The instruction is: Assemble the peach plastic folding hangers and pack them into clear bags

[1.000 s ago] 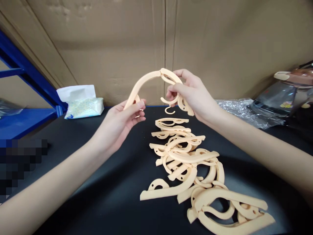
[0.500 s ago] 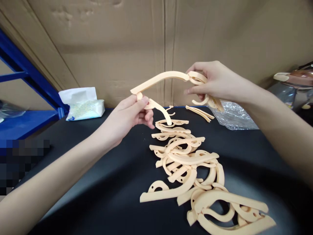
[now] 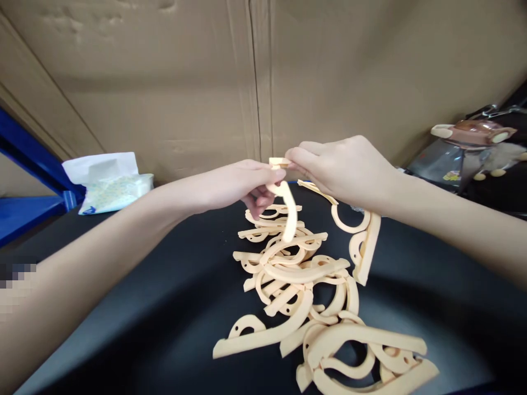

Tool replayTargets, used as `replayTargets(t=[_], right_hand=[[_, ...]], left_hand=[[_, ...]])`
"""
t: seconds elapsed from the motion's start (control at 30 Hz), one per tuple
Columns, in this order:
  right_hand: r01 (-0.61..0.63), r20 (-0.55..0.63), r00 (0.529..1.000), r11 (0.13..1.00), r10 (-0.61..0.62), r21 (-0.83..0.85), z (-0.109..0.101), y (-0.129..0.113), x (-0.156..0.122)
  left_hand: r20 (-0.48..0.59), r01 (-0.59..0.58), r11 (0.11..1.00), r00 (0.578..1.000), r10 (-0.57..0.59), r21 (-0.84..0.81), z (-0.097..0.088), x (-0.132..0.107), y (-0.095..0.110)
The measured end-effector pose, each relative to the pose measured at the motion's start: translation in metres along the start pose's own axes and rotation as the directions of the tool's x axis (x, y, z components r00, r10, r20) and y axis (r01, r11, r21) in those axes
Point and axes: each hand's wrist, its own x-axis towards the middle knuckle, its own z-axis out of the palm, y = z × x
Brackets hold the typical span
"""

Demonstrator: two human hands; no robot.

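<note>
Beige plastic parts that look like folding clothes hangers are in both my hands. My left hand [image 3: 263, 186] is closed in a pinch on a slim curved piece [image 3: 290, 216], whose free end points down over the pile. My right hand [image 3: 333, 167] grips a folding hanger, mostly hidden by the fingers. Its squared end [image 3: 279, 162] meets my left fingertips. Below my right wrist show a hanger arm [image 3: 368, 249] and a round hook [image 3: 349, 227], which seem to belong to the held hanger. Under both hands lies a row of overlapping folding hangers [image 3: 313, 269].
A black tabletop [image 3: 164, 307] carries the pile. Two slim beige strips [image 3: 315, 189] lie behind it. A tissue pack [image 3: 111, 186] stands at left beside a blue metal frame [image 3: 24, 142]. A bottle with a brown lid [image 3: 473, 134] stands at right, before a cardboard wall [image 3: 185, 82].
My hands have come together. My right hand has turned and moved left, so the hanger arm that spanned between the hands points away from view. My left hand has shifted right with its curved piece.
</note>
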Motion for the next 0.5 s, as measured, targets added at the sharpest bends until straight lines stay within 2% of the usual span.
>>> replayTargets(t=[0.07,0.13,0.23,0.3,0.4,0.47,0.5], right_hand=[[-0.047,-0.032,0.998,0.999,0.047,-0.010,0.003,-0.001,0.003],[-0.095,-0.077,0.992,0.994,0.099,0.058,0.009,-0.001,0.007],[-0.141,-0.111,0.979,0.960,0.172,0.243,0.018,0.000,0.013],[-0.151,-0.105,0.976,0.942,0.190,0.300,0.022,0.001,0.014],[-0.167,-0.058,0.980,0.945,0.191,0.283,0.025,-0.001,0.013],[-0.181,-0.016,0.981,0.933,0.195,0.311,0.026,-0.006,0.013],[-0.192,0.011,0.979,0.909,0.203,0.370,0.026,-0.008,0.014]], left_hand=[[-0.134,-0.028,0.997,0.991,0.018,-0.076,0.008,0.008,-0.001],[-0.251,-0.059,0.985,0.968,0.017,-0.161,0.018,0.017,-0.001],[-0.323,-0.025,0.981,0.946,-0.040,-0.194,0.026,0.026,0.001],[-0.323,0.037,0.986,0.942,-0.087,-0.161,0.022,0.028,0.002],[-0.221,0.119,0.991,0.966,-0.131,-0.066,0.009,0.027,0.001],[-0.179,0.128,0.991,0.976,-0.120,0.030,0.003,0.025,-0.002],[-0.192,0.119,0.990,0.976,-0.102,0.078,0.002,0.025,-0.004]])
